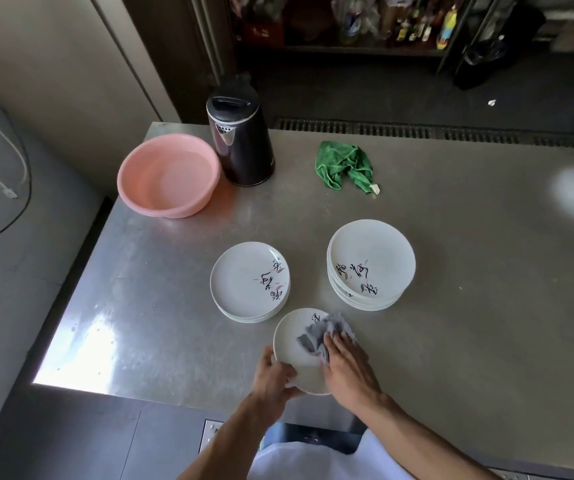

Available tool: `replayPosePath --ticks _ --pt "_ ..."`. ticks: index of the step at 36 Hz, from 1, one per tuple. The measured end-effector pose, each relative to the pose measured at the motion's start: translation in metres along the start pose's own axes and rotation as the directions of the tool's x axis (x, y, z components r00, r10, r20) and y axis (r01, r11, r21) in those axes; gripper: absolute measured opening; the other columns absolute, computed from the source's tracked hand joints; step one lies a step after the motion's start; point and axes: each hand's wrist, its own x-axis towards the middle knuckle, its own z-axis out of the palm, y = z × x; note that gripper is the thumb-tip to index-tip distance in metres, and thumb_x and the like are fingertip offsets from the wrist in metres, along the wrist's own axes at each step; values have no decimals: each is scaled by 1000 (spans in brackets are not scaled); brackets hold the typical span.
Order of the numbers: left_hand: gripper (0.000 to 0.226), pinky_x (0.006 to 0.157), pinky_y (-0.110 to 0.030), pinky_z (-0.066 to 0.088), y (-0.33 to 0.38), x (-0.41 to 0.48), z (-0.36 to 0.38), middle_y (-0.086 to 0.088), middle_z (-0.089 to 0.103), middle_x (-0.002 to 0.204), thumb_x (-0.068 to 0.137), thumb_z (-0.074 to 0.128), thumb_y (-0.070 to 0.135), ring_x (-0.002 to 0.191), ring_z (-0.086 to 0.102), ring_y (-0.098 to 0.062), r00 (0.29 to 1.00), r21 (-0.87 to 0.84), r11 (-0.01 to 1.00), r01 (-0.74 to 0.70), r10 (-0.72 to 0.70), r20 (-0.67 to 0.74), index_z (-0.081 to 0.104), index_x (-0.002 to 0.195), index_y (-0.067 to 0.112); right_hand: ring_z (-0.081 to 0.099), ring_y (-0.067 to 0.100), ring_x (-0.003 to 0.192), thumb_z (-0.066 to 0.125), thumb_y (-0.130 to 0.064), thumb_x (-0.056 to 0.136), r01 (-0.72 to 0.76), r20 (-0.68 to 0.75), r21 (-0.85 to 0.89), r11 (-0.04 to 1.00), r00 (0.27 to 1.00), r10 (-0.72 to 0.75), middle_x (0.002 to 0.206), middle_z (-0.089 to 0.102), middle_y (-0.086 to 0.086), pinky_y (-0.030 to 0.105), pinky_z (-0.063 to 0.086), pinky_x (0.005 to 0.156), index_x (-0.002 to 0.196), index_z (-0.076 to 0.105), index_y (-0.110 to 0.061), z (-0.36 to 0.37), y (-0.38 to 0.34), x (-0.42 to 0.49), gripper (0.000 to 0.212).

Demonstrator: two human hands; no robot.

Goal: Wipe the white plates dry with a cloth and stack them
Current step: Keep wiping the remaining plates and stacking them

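While the left stack [249,282] sits just beyond, the left hand [273,374], gripping the near rim, should steady the plate [290,336] at the front of the table [174,306] as the grey cloth [323,332] under the flat right hand [346,368] sweeps to its edge; the brushed characters, on the right stack [370,265] too, are unreadable.
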Motion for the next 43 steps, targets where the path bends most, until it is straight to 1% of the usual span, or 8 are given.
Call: replayPosePath --ticks 5,10,13,18,25,29,34,43 --pt "18 74 -43 58 -4 6 -4 -18 63 99 86 57 -3 89 62 -31 998 123 992 17 -9 -64 54 101 7 9 19 154 41 -30 105 77 27 162 984 996 -83 166 13 5 30 6 124 157 27 -11 2 -4 -4 57" --pt "57 85 -50 62 -8 -3 -10 -18 72 113 62 69 15 101 72 -33 996 224 975 -7 -14 91 60 118 12 5 11 153 41 -33 105 233 101 207 950 961 -257 164 10 -17 22 0 122 157 27 -23 13 -4 -11 55" --pt "61 78 -43 63 -14 0 -17 -14 76 105 60 63 10 93 74 -29 983 225 974 -8 -34 181 67 121 10 11 20 154 38 -32 105 145 56 103 984 987 -151 165 13 -5 23 -5 120 157 27 -17 11 4 -5 55" --pt "61 72 -36 60 -4 -1 -12 -15 74 97 61 58 14 87 72 -28 986 195 981 -16 -17 166 66 120 1 18 21 152 37 -39 104 46 49 90 995 998 -50 165 21 -2 31 10 123 155 33 -17 5 5 1 55" --pt "46 98 -53 57 24 -1 -5 -36 69 109 76 56 9 103 70 -44 991 145 987 -70 51 128 61 118 -11 61 4 109 51 -43 98 354 -289 193 915 912 -292 120 69 -14 20 45 99 115 70 -26 -29 -5 -36 31" --pt "52 67 -38 61 31 9 4 -24 68 86 88 35 -5 67 67 -29 994 157 985 -73 59 89 57 132 13 64 7 101 64 -48 90 417 -290 144 898 885 -364 112 72 -12 24 50 94 111 72 -25 -39 -8 -43 32" --pt "73 67 -40 61 28 13 7 -18 74 111 95 41 -1 79 76 -28 991 98 995 -21 8 136 33 142 54 69 17 92 81 -8 70 459 -320 84 884 853 -413 101 73 -4 27 56 83 104 74 -18 -53 -1 -43 36" --pt "31 94 -42 58 32 3 4 -19 52 112 105 52 41 102 59 -24 934 419 842 -338 244 263 61 119 15 54 1 69 71 2 81 284 -437 427 858 896 -78 80 68 -4 24 47 67 87 66 -13 -94 17 -32 17"
